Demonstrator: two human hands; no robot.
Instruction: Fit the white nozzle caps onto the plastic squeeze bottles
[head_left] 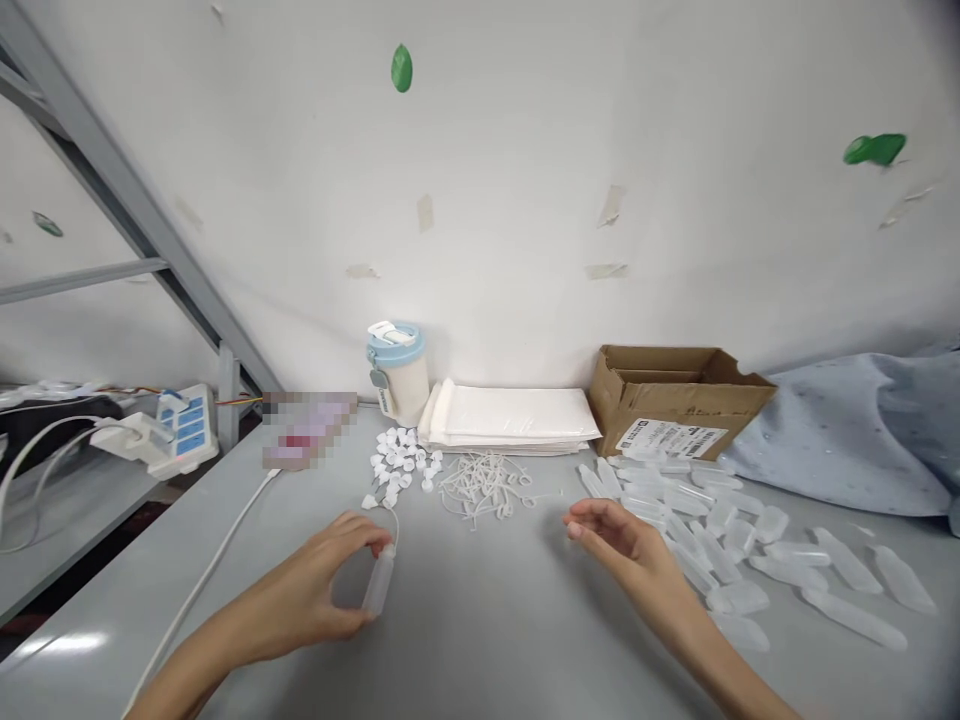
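Note:
My left hand (334,580) grips a small translucent plastic bottle (380,580) between thumb and fingers, tilted just above or on the table. A thin white tube (397,525) curves up from its neck toward the white caps. My right hand (619,540) hovers at the left edge of the bottle pile, fingers curled and thumb tip against them. Anything pinched there is too small to make out. Several white caps (403,462) lie heaped beyond my left hand. Beside them is a tangle of thin white tubes (484,487). Many translucent bottles (712,540) are strewn at right.
Along the wall stand a cream cup with a blue lid (405,375), a stack of white packets (517,415) and an open cardboard box (667,405). Pale blue cloth (855,430) lies at right. A white cable (202,580) crosses the left side; a power strip (184,430) sits beyond it.

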